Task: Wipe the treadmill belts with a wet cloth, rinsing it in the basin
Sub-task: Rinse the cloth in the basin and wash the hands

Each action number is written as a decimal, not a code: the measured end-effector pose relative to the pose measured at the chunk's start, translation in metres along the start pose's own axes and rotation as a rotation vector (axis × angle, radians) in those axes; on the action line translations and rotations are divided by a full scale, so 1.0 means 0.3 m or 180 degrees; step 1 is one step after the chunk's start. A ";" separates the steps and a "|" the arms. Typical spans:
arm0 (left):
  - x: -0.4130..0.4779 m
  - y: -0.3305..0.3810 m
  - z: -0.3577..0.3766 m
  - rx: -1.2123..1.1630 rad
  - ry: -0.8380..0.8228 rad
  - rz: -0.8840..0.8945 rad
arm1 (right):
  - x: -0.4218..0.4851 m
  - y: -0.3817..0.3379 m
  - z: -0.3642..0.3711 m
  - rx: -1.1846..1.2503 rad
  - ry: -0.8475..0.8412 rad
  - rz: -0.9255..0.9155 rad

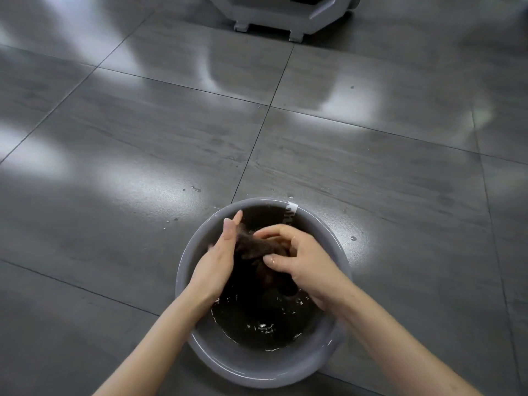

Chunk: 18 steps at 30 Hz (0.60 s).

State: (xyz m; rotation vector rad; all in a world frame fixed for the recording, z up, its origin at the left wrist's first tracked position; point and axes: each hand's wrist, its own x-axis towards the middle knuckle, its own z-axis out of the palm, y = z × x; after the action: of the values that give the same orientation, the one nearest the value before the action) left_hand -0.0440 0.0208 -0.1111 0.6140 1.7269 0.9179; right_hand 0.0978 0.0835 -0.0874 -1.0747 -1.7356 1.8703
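While right hand grips the cloth, flat left hand seemingly presses it.

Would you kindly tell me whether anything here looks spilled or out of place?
Only splashes: water droplets dot the floor tiles on both sides of the basin, in which the right hand grips the brown cloth. Nothing else stands out.

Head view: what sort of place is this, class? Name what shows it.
Likely a gym or similar hall: large grey tiles, a white machine base at the top, a basin set on the floor.
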 end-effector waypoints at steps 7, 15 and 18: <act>-0.031 0.074 0.017 -0.0943 -0.0288 0.0408 | 0.006 -0.071 -0.046 0.0589 0.0422 -0.0062; 0.011 0.046 0.057 -0.0966 0.0889 0.0213 | -0.032 0.015 0.053 -0.0021 0.0002 -0.0042; 0.032 0.024 0.055 -0.1018 0.0960 0.0459 | -0.004 0.064 0.037 0.0532 0.0926 0.0373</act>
State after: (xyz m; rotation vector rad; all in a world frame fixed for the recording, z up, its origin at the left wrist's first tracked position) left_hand -0.0319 0.0370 -0.1132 0.4056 1.7605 1.4143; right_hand 0.0947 0.0718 -0.1061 -1.3291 -1.3567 1.7842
